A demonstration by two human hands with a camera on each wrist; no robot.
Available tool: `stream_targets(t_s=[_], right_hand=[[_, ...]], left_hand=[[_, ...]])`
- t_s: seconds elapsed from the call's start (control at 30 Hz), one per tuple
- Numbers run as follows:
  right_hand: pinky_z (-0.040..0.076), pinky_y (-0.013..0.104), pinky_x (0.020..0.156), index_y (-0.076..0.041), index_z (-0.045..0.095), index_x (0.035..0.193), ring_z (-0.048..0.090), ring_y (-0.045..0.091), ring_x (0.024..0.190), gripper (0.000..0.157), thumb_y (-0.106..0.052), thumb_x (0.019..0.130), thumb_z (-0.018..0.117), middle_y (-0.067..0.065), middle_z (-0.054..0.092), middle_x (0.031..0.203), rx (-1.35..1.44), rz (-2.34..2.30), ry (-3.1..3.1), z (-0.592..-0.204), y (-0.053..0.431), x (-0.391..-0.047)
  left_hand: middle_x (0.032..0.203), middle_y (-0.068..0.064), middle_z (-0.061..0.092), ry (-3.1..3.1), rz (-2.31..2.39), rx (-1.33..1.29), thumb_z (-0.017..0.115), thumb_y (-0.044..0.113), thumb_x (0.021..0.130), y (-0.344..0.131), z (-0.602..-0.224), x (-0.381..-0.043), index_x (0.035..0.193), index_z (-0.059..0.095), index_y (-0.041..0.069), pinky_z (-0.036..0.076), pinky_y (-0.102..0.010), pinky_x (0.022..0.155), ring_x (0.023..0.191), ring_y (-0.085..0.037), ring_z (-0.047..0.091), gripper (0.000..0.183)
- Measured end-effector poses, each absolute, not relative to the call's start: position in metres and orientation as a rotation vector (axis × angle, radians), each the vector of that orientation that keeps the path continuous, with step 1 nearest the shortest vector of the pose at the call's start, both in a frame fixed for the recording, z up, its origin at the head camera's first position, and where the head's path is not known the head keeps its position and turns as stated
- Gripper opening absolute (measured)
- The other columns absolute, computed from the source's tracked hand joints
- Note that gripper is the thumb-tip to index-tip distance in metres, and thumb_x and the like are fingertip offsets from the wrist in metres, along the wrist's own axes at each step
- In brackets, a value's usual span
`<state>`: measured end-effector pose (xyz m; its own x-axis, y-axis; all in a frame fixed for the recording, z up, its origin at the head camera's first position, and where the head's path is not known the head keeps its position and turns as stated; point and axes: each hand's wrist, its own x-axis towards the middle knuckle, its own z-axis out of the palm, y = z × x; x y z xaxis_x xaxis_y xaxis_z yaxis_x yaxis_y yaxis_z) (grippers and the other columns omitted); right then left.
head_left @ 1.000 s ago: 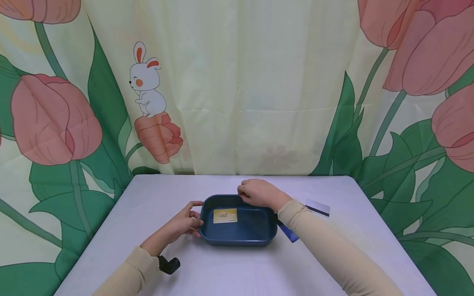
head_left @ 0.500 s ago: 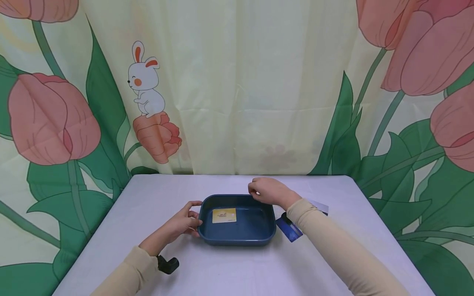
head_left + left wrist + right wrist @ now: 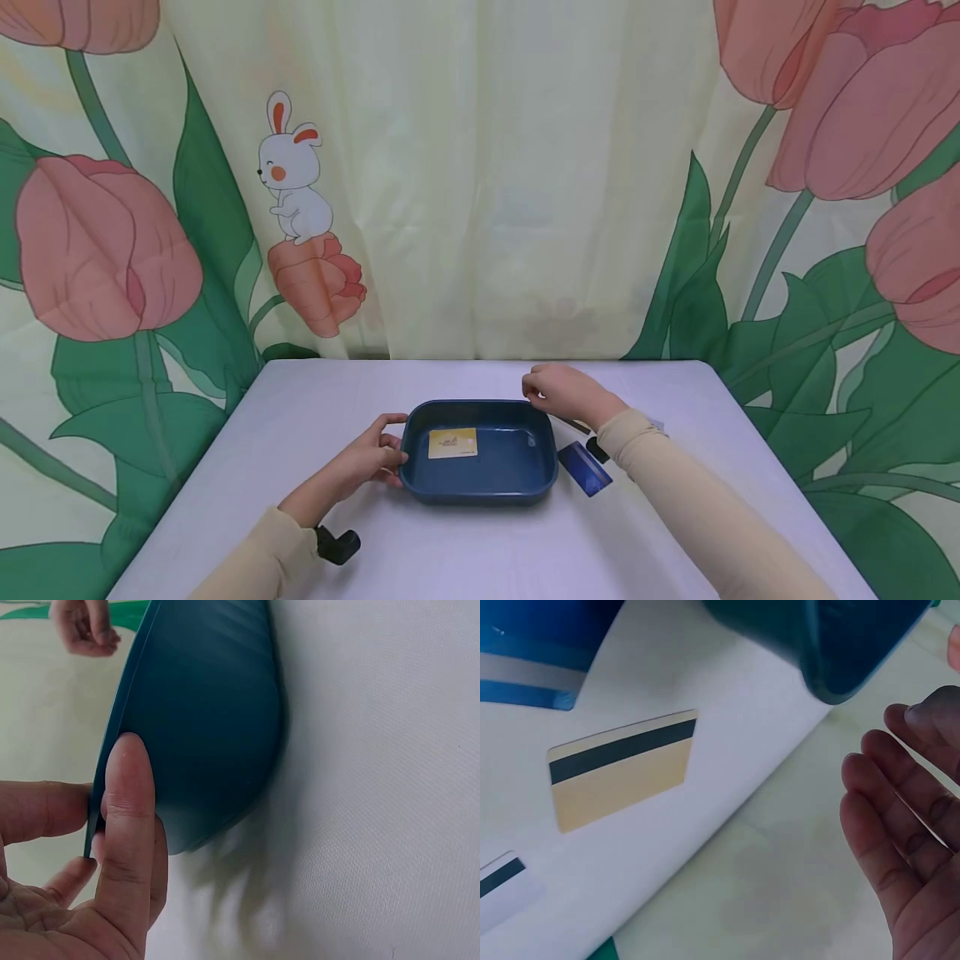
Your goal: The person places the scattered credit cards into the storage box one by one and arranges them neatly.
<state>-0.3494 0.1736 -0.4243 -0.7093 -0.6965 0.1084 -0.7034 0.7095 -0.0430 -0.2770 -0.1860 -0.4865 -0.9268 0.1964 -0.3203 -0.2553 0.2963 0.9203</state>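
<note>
My left hand (image 3: 363, 454) grips the left end of a dark blue rectangular tray (image 3: 487, 493); in the left wrist view a finger touches the rim and another digit lies against the outer wall. A yellow card (image 3: 452, 442) lies flat inside the tray, to the left. Near the tray's back right corner is my right hand (image 3: 566, 392), raised, with fingers loosely bent and nothing held in the right wrist view. To the tray's right lie a blue card (image 3: 585, 468), a cream card (image 3: 622, 769) with a dark stripe, and a whitish striped card (image 3: 502, 892), mostly hidden by my sleeve in the head view.
Everything stands on a table with a white cloth (image 3: 450, 550). Behind it hangs a curtain (image 3: 480, 208) printed with tulips and a rabbit. A black wrist camera (image 3: 337, 546) is worn on my left wrist.
My right hand has moved right, from over the tray's back rim to its back right corner. More of the blue card shows, and a cream card's edge appears. My left hand keeps its hold.
</note>
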Motion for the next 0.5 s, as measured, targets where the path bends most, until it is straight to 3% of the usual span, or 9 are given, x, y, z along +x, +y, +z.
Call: stream_targets(t_s=[0.5], right_hand=[[0.058, 0.035, 0.078, -0.009, 0.075, 0.100, 0.063, 0.015, 0.082, 0.008, -0.010, 0.095, 0.069, 0.001, 0.067, 0.092, 0.939, 0.133, -2.972, -0.440, 0.224, -0.348]], left_hand=[[0.106, -0.015, 0.056, 2.215, 1.661, -0.056, 0.063, -0.004, 0.092, -0.185, -0.486, -0.276, 0.154, 0.035, 0.012, 0.062, -0.034, 0.061, 0.077, -0.026, 0.066, 0.070]])
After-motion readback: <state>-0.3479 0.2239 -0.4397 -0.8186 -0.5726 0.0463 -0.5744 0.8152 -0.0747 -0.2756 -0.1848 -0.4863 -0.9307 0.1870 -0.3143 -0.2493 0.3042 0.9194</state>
